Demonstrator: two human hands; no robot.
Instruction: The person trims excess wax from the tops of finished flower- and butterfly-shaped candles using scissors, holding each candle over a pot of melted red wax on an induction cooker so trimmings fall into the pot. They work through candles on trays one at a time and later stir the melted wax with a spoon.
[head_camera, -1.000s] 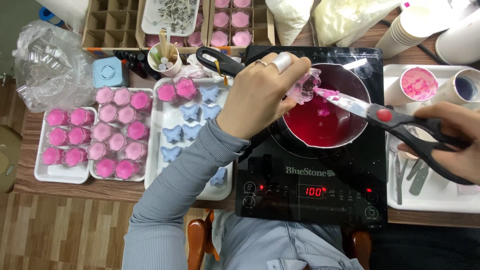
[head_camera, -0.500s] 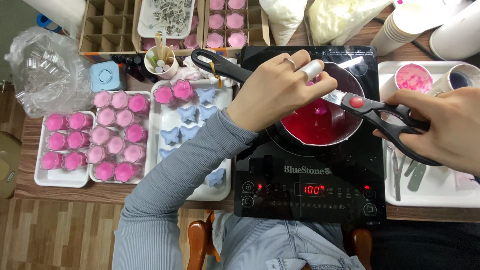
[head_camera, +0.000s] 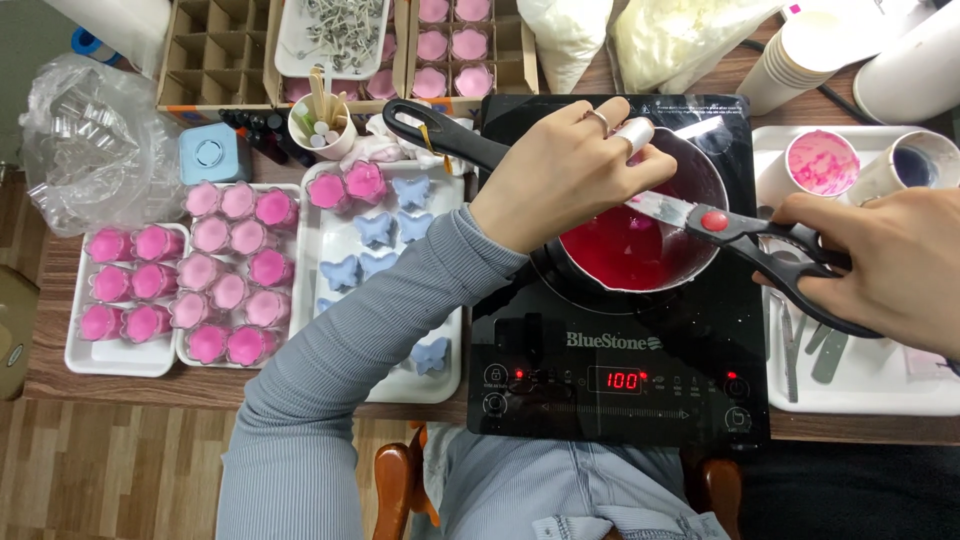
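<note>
One pot (head_camera: 640, 250) of red liquid sits on one black cooker (head_camera: 620, 380). Left hand (head_camera: 565, 170) hovers above its rim, fingers curled; whether they hold anything cannot be told. Right hand (head_camera: 890, 265) grips one pair of scissors (head_camera: 760, 240), blades reaching under the left fingers.

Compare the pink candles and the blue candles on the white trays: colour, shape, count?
The pink candles are round and flower-edged; the blue candles are butterfly-shaped. The pink ones are far more numerous, packed close across two trays and a corner of a third; the blue ones are few and loosely spread on that third tray, partly hidden by the grey sleeve. Both kinds are small moulded pieces lying left of the cooktop.
</note>
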